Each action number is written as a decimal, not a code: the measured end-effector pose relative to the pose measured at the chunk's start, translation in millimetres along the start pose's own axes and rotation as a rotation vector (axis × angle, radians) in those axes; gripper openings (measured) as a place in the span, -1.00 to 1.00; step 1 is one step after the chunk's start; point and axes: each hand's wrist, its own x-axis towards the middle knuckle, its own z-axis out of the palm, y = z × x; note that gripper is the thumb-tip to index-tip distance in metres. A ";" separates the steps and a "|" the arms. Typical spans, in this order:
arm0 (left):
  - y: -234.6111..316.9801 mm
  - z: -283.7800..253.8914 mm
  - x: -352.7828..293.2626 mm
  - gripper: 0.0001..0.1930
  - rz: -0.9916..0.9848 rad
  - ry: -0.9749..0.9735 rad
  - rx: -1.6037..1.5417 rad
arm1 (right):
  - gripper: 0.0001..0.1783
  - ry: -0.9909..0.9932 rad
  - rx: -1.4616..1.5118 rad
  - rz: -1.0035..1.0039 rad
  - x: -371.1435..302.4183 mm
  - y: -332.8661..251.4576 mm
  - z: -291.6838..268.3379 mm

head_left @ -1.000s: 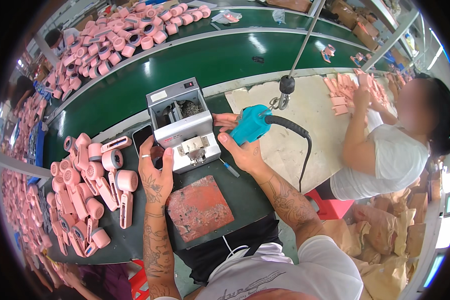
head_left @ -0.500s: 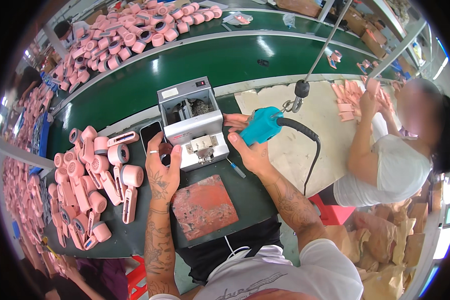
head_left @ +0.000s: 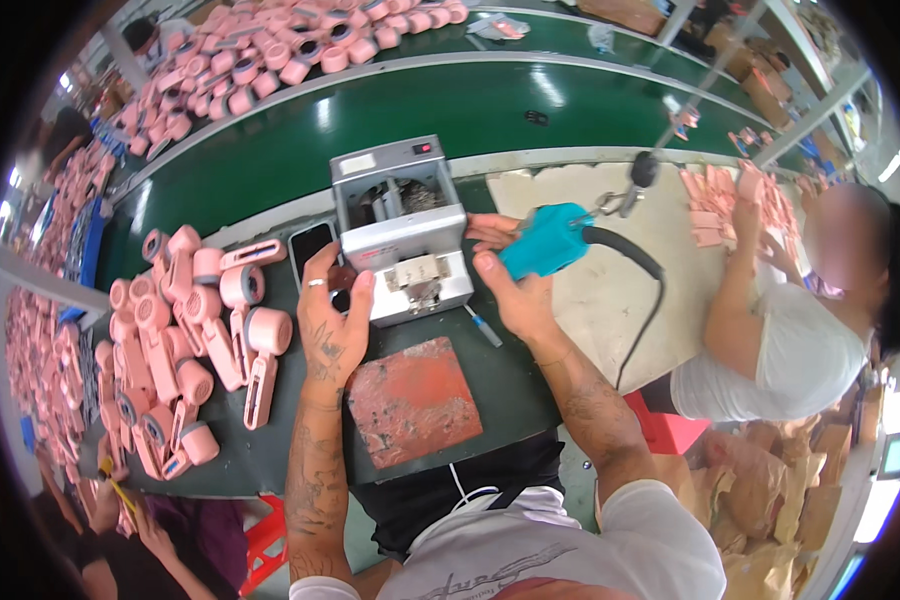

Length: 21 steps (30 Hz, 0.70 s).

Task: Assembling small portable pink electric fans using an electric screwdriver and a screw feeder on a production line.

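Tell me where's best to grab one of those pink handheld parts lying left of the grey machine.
Probably by the long flat handle, coming from above. On the pink part nearest the left hand, the handle lies flat on the green bench pointing toward the person, clear of the pile; its round head end is bulkier to pinch.

Dark phone screen [head_left: 311, 249] lying face-up left of centre, just beside the grey machine, a rounded black rectangle. Small white rectangular label [head_left: 359, 163] on that machine's top, upper centre. Crumpled brown paper bags [head_left: 770, 490] heaped at lower right; lit screen edge [head_left: 896, 452] at far right.
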 end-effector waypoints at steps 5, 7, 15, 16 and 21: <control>-1.8 3.1 2.7 -0.53 0.059 -0.018 -0.014 | -0.42 0.036 -0.098 -0.025 -1.6 -3.2 -5.5; 2.3 3.6 3.1 -0.53 -0.002 -0.042 -0.051 | -0.41 0.046 -0.108 -0.034 -0.8 -3.6 -6.2; -1.0 -3.5 0.1 -0.53 -0.012 -0.049 -0.032 | -0.39 0.038 -0.126 -0.029 -0.2 -5.9 1.4; -0.8 -3.2 0.1 -0.53 -0.006 -0.047 -0.017 | -0.39 0.037 -0.127 -0.022 0.1 -6.1 1.2; -3.9 0.2 1.3 -0.54 0.021 -0.033 -0.030 | -0.34 0.054 -0.138 -0.024 0.6 -6.8 1.4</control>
